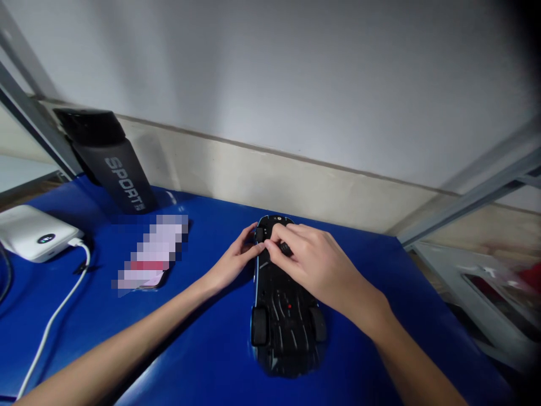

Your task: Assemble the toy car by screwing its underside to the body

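A toy car (281, 332) lies upside down on the blue table, its black underside facing up and its far end towards the wall. My left hand (231, 260) grips the car's left edge by the far left wheel, fingers along the side and thumb over the underside. Above the far half of the underside, my right hand (315, 262) is closed in a pinch, fingertips close to my left thumb. A small dark ridged part (286, 248) shows beneath its fingers; what exactly they hold is hidden. A tiny red spot (289, 306) marks the middle of the underside.
On the blue tabletop (203, 338) to the left lies a phone (158, 248), partly blurred out. A black sports bottle (112, 163) stands behind it. At far left, a white power bank (40, 234) has a white cable (54, 321) plugged in. A wall (274, 158) closes off the back.
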`<state>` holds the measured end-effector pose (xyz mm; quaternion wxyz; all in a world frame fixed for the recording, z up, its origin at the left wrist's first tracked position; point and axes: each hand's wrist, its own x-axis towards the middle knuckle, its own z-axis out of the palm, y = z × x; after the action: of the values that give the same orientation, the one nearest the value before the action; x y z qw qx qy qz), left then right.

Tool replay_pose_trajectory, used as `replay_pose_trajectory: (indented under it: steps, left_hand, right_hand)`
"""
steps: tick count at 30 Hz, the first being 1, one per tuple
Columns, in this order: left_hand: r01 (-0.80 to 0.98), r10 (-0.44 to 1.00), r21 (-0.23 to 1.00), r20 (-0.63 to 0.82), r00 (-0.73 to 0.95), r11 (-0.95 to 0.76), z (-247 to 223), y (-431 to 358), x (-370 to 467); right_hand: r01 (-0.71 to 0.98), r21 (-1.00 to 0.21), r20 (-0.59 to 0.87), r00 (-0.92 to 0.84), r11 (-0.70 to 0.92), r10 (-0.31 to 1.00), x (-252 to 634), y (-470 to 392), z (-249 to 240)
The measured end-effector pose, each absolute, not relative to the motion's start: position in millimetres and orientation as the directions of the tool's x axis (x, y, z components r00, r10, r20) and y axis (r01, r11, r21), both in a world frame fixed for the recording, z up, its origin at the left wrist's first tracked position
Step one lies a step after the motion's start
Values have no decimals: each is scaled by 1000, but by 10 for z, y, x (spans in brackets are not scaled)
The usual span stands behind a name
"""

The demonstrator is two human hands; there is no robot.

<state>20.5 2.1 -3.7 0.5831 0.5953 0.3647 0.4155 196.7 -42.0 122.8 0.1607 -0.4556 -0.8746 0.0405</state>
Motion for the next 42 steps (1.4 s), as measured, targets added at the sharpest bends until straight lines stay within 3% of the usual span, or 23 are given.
replay_pose_trajectory:
  steps: [25, 32, 37, 42]
  left_hand:
    - [-85, 919, 995, 84, 386, -55, -74, 29, 208]
    - [-102, 914, 993, 90, 396, -54, -34, 25, 213]
    - [-98, 915, 993, 97, 392, -63, -74, 38, 205]
    - [-87, 915, 994, 96, 392, -67, -75, 31, 202]
  right_hand:
    - [788, -201, 263, -529, 582, 807, 1943, -425, 1209]
    - [763, -285, 265, -519, 580, 813, 1940, -424, 1213]
    - [801, -185, 311, -503, 570, 807, 1915, -406, 1173]
    - [761, -207, 334, -536, 615, 775, 1901, -406, 1175]
